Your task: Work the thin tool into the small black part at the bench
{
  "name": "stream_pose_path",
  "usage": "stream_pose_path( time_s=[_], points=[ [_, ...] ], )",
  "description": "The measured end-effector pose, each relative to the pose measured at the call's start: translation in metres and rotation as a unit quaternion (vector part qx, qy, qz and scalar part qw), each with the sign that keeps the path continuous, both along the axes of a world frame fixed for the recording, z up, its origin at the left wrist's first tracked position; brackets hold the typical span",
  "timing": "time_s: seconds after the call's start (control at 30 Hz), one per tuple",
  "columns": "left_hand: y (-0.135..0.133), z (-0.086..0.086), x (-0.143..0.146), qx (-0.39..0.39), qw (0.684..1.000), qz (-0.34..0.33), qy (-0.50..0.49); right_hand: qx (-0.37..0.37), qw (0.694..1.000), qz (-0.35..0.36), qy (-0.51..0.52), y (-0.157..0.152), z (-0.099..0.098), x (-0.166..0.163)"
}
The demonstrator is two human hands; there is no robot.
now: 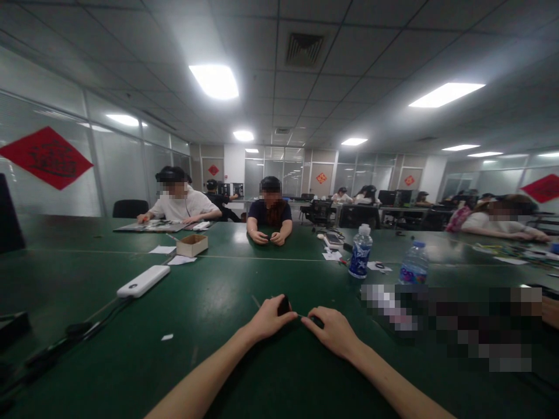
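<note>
Both my hands are low over the green table (227,279), close together at the middle of the head view. My left hand (269,319) is closed around a dark rounded object (283,305), whose top shows above the thumb. In my right hand (332,330), bent fingers grip another small black piece (315,320), mostly hidden by the fingers. A thin dark line seems to run between the two thumb tips; I cannot tell whether it joins the pieces. What kind of things these are does not show.
A white power bank (144,281) with a black cable lies left, near a small open box (192,245) and a white scrap (167,337). Two bottles, one tall (360,253) and one short (413,265), stand right. A person (269,212) sits opposite; others sit around.
</note>
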State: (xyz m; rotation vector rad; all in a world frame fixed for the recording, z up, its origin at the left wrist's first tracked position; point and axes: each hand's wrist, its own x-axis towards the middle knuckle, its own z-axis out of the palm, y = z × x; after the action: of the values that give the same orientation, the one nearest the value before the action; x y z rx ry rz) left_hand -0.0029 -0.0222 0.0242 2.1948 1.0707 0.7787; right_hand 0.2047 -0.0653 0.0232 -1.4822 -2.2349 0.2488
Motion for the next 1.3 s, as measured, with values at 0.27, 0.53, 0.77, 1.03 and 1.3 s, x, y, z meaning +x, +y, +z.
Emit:
stream_pose_path(
  time_s=[0.27, 0.53, 0.77, 1.03, 1.3],
  points=[
    [0.002, -0.003, 0.001, 0.016, 1.000, 0.003, -0.001, 0.014, 1.000, -0.012, -0.013, -0.001, 0.001, -0.002],
    [-0.004, 0.004, 0.001, -0.014, 1.000, 0.004, -0.005, 0.001, 1.000, -0.003, 0.001, 0.000, 0.000, -0.001],
    [-0.008, 0.006, 0.001, -0.009, 1.000, 0.008, -0.004, 0.005, 1.000, -0.016, -0.005, 0.000, -0.001, -0.004],
    [-0.009, 0.005, 0.001, -0.014, 1.000, 0.003, 0.000, 0.016, 0.999, -0.028, -0.015, 0.002, -0.001, -0.005],
    [-0.008, 0.003, 0.002, -0.003, 1.000, 0.000, 0.005, 0.010, 0.999, -0.031, -0.027, 0.001, 0.000, -0.005]
  ],
)
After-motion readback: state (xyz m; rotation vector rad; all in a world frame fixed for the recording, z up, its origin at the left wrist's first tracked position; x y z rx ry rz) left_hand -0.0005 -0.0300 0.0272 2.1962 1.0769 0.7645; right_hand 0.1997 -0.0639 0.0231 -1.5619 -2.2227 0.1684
